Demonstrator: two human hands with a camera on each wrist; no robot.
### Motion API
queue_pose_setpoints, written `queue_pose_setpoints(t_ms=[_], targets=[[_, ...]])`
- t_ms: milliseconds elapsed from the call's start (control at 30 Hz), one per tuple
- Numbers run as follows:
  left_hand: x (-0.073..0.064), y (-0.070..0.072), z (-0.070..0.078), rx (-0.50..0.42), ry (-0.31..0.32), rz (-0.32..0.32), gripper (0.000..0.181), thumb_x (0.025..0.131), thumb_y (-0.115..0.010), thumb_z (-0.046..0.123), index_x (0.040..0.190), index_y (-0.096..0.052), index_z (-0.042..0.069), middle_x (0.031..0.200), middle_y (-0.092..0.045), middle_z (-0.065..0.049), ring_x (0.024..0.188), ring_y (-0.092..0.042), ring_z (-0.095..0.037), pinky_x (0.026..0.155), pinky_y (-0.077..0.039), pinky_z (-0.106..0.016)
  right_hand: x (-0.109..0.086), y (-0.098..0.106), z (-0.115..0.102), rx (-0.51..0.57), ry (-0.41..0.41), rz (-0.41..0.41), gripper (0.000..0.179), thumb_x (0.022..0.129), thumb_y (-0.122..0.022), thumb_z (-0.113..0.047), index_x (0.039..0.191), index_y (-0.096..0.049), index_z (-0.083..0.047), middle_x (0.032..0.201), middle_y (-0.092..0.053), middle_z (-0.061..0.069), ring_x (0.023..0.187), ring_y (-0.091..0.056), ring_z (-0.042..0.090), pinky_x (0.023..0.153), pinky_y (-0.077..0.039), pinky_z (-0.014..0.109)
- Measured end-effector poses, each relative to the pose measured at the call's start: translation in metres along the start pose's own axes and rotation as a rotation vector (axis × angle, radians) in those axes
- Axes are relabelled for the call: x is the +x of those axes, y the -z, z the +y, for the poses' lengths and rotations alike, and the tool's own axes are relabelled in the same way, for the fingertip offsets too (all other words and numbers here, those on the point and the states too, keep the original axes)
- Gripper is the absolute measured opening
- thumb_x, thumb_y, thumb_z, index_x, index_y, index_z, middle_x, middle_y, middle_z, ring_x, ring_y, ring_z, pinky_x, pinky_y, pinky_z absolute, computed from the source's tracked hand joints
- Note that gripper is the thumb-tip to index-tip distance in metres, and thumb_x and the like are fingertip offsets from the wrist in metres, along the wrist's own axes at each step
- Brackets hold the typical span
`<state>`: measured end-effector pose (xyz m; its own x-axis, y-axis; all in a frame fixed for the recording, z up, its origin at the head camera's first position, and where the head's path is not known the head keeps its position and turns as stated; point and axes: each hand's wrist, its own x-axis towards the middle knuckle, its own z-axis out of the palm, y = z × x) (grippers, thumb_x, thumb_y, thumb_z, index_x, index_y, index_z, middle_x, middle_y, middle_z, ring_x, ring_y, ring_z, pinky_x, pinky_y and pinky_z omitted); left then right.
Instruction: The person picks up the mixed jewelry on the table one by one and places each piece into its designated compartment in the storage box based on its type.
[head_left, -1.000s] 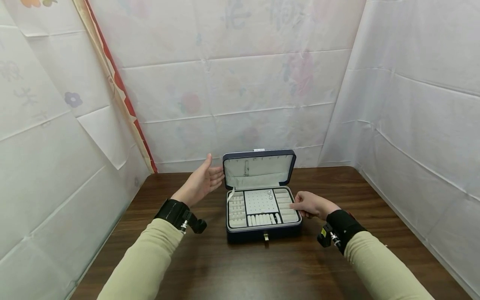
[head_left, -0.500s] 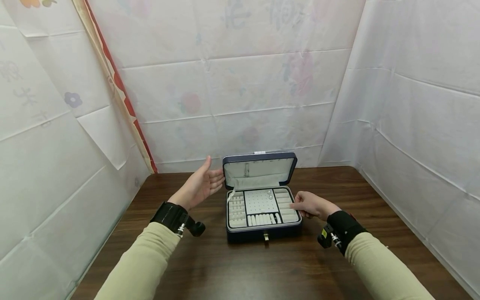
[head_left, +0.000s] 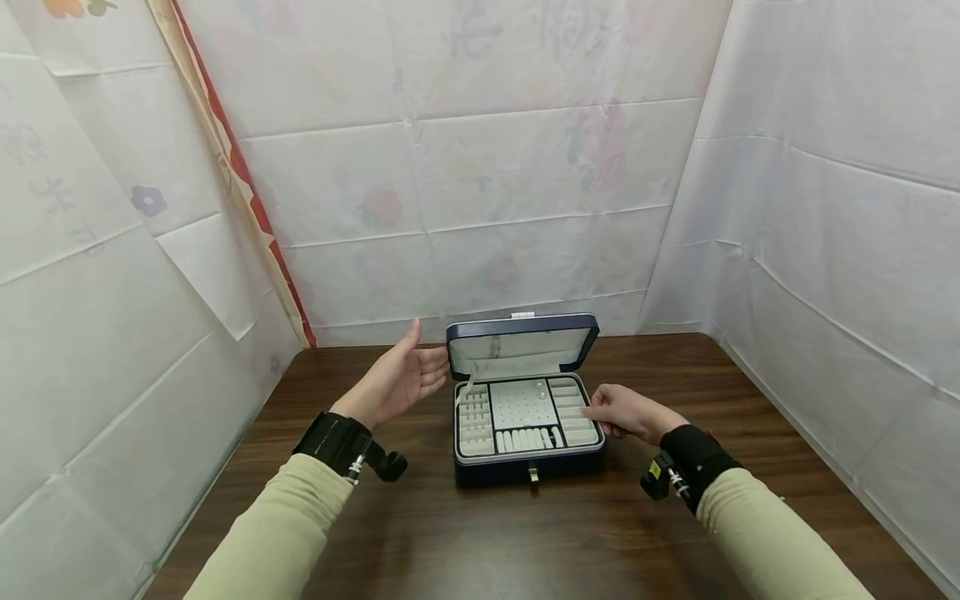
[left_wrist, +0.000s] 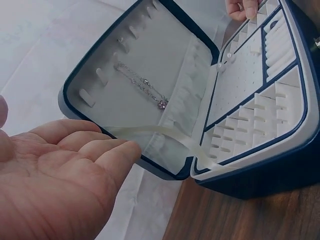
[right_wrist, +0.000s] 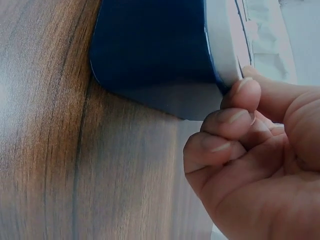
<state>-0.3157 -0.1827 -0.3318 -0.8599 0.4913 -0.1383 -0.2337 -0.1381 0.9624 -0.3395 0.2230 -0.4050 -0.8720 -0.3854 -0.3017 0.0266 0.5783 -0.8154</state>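
A dark blue jewelry box (head_left: 487, 477) stands on the table with its lid (head_left: 517, 327) raised and leaning forward. My left hand (head_left: 393, 385) has straight fingers, palm turned inward, fingertips against the lid's left edge. At the right rim of the base, my right hand (head_left: 633, 412) pinches the wall between thumb and curled index finger; the right wrist view shows the other fingers curled below. Inside the lid hangs a silver chain with a pink flower pendant (left_wrist: 162, 104). A pale ribbon (left_wrist: 155, 130) joins lid and base. Small studs (left_wrist: 230, 57) sit on the perforated panel.
White ring rolls (head_left: 525, 439) lie along the tray's front, with divided compartments on both sides. A metal clasp (head_left: 534, 475) is on the box's front. The brown wooden table (head_left: 480, 550) is enclosed by white sheeting (head_left: 480, 192) at the back and sides.
The lid has tipped forward and down a little, with its top edge nearer the camera. My left hand has shifted slightly down with it. The right hand stays at the rim.
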Motion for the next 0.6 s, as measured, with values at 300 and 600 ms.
queue_pose_setpoints(t_ms=[300,600], targets=[[-0.004,-0.002,-0.001,-0.047,0.003,-0.021,0.104,0.099,-0.024,0.075,0.159,-0.003,-0.008,0.168,0.001,-0.024,0.157,-0.004,-0.036,0.125,-0.015,-0.043,-0.001,0.009,0.004,0.189,-0.022,-0.047,0.021,0.11,-0.039,-0.013,0.108,-0.051,0.004,0.074,-0.057,0.007,0.064,-0.053,0.017,0.062,-0.045,0.031],[-0.006,-0.001,-0.003,-0.077,0.003,-0.041,0.105,0.098,-0.027,0.075,0.159,-0.003,-0.008,0.169,0.001,-0.024,0.157,-0.003,-0.036,0.125,-0.016,-0.043,-0.001,0.014,0.0,0.317,-0.019,-0.001,0.044,0.114,-0.031,-0.028,0.114,-0.055,0.009,0.076,-0.062,0.006,0.066,-0.057,0.015,0.063,-0.046,0.03]])
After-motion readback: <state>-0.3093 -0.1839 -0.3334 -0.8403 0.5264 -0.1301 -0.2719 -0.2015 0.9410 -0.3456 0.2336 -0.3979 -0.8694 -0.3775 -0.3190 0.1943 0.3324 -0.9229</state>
